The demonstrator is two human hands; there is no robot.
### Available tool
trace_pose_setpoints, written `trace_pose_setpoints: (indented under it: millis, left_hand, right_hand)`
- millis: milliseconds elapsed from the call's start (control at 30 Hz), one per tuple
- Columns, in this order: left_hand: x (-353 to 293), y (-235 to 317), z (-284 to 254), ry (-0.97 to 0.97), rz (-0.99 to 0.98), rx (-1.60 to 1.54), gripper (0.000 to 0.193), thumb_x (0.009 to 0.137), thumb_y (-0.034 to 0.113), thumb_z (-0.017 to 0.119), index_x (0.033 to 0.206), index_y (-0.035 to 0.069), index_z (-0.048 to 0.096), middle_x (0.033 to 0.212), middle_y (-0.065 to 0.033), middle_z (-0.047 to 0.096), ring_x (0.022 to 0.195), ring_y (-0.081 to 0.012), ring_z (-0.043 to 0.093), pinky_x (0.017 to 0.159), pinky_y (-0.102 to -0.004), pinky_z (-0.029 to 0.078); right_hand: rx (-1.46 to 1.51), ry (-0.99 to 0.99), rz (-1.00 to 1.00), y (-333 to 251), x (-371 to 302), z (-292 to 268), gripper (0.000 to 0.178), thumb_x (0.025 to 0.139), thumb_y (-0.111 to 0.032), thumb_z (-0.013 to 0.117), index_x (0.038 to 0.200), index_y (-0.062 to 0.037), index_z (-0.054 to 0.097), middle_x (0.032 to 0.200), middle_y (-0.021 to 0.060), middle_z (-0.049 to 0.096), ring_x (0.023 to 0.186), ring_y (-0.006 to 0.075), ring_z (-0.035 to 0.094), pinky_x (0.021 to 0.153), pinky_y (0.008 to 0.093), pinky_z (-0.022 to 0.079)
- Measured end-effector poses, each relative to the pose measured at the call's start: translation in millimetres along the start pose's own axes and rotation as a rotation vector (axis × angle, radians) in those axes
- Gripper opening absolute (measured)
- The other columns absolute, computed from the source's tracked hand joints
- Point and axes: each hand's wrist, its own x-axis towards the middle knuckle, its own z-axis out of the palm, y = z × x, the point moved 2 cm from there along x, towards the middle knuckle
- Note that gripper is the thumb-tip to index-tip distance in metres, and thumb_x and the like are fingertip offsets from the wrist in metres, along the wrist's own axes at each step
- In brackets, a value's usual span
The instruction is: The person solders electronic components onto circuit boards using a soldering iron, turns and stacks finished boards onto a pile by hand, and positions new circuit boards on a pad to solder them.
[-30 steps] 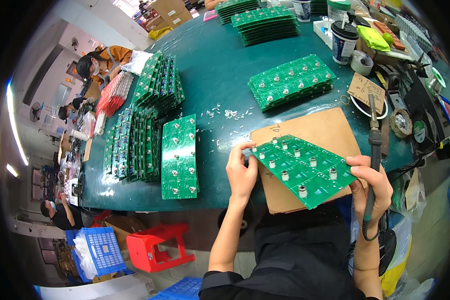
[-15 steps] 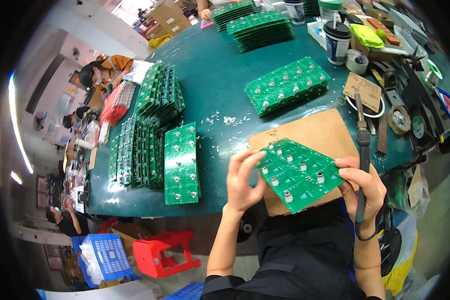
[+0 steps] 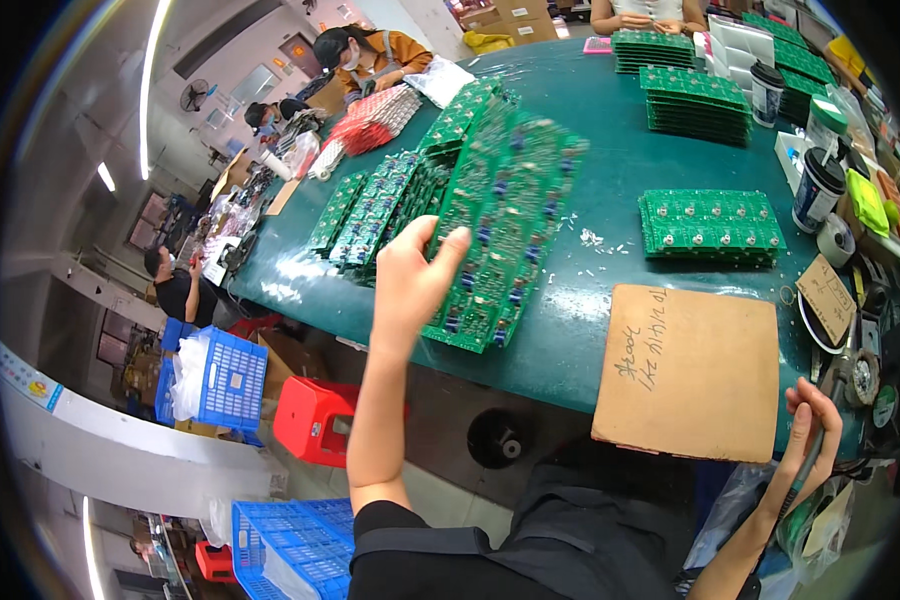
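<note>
My left hand (image 3: 415, 280) grips a green circuit board (image 3: 515, 235) by its lower left edge, thumb on the face towards me. The board stands tilted over the table, slightly blurred, with rows of small blue parts showing. Behind it, partly hidden, several circuit boards (image 3: 375, 215) lean in rows. Off to the right, my right hand (image 3: 812, 440) is closed round the handle of a soldering iron (image 3: 798, 490), whose far end is hard to make out. Nearest that hand lies a brown cardboard sheet (image 3: 700, 375) with handwriting, no board on it.
A stack of boards (image 3: 712, 228) lies beyond the cardboard, with taller stacks (image 3: 695, 110) farther back. White scraps (image 3: 592, 240) litter the green table (image 3: 370, 310). At right stand a lidded cup (image 3: 818, 188) and tape roll (image 3: 836, 240). Co-workers sit across the table.
The board with white posts has left the cardboard and both hands' grasp. My left hand is now at the leaning boards with a board; my right hand has drawn away rightward with the iron. The view has turned left.
</note>
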Motion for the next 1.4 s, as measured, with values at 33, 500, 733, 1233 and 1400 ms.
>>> trace_pose_setpoints:
  millis: [33, 500, 733, 1233, 1400]
  left_hand:
    - [10, -33, 2, -0.057, -0.036, -0.226, 0.028, 0.090, 0.024, 0.068, 0.080, -0.002, 0.062, 0.061, -0.0005, 0.053, 0.058, -0.0051, 0.045, 0.054, -0.0267, 0.038]
    - [-13, -92, 55, 0.190, -0.001, 0.611, 0.033, 0.082, 0.028, 0.073, 0.104, 0.005, 0.065, 0.100, -0.0160, 0.059, 0.097, -0.0356, 0.060, 0.078, -0.0441, 0.050]
    - [-25, -15, 81, -0.077, 0.306, 0.445, 0.053, 0.080, 0.036, 0.074, 0.122, 0.009, 0.058, 0.109, -0.0158, 0.052, 0.097, -0.0331, 0.057, 0.081, -0.0427, 0.050]
    - [-17, -63, 80, -0.036, 0.228, 0.447, 0.053, 0.077, 0.025, 0.077, 0.123, 0.007, 0.056, 0.107, -0.0163, 0.051, 0.100, -0.0350, 0.055, 0.084, -0.0450, 0.048]
    - [-51, 23, 63, 0.175, 0.199, 0.055, 0.020, 0.092, 0.008, 0.061, 0.110, 0.001, 0.064, 0.095, -0.0135, 0.058, 0.081, -0.0288, 0.058, 0.070, -0.0371, 0.047]
  right_hand:
    - [0.020, -0.024, 0.024, 0, -1, 4, 0.017, 0.099, -0.002, 0.051, 0.114, 0.0026, 0.057, 0.116, 0.0175, 0.063, 0.099, 0.0214, 0.064, 0.092, 0.0336, 0.050]
    - [0.001, -0.089, 0.106, 5, -10, 10, 0.015, 0.098, 0.000, 0.051, 0.110, 0.0027, 0.059, 0.110, 0.0133, 0.064, 0.097, 0.0190, 0.063, 0.090, 0.0317, 0.050]
    - [-0.036, -0.118, 0.089, 1, -14, 21, 0.015, 0.098, -0.001, 0.051, 0.110, 0.0024, 0.060, 0.110, 0.0135, 0.064, 0.096, 0.0194, 0.064, 0.089, 0.0317, 0.051]
    - [-0.721, -0.699, -0.299, 43, -25, -40, 0.054, 0.064, -0.023, 0.083, 0.097, -0.0087, 0.042, 0.142, 0.0219, 0.049, 0.132, 0.0421, 0.044, 0.110, 0.0579, 0.029]
    - [-0.694, -0.598, -0.337, 64, -29, -43, 0.040, 0.070, 0.007, 0.066, 0.096, -0.0088, 0.041, 0.140, 0.0219, 0.051, 0.128, 0.0446, 0.048, 0.106, 0.0586, 0.036]
